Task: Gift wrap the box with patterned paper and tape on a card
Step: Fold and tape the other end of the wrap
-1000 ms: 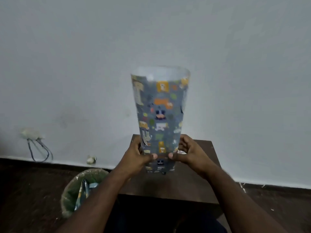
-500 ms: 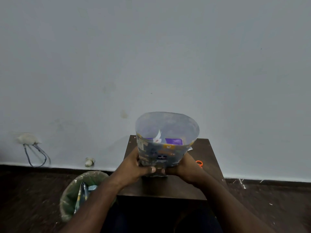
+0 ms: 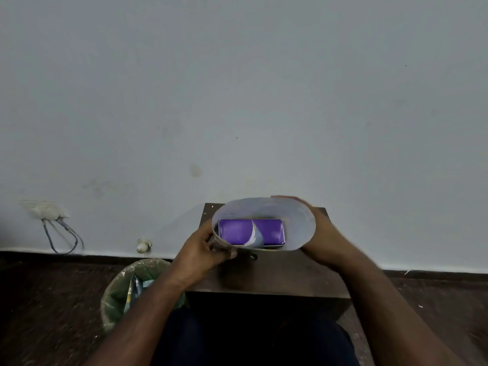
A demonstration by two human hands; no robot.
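A purple box (image 3: 269, 231) stands on the small dark wooden table (image 3: 277, 276), seen from above inside a tube of wrapping paper (image 3: 298, 225). Only the paper's white inner side shows; its open mouth faces me. A curled inner edge of the paper crosses the box's top. My left hand (image 3: 203, 253) grips the tube's near left side, thumb on the front. My right hand (image 3: 324, 241) lies against the tube's right outer side, its fingertips hidden behind the paper and blurred.
A bin (image 3: 132, 289) lined with a green bag holds paper scraps on the floor left of the table. A wall socket with loose wires (image 3: 50, 217) and a small white object (image 3: 144, 245) sit at the skirting. The white wall rises just behind the table.
The paper tube came down from upright in the air onto the table and now points its open end at me. The patterned outside dropped out of sight and the purple box came into view.
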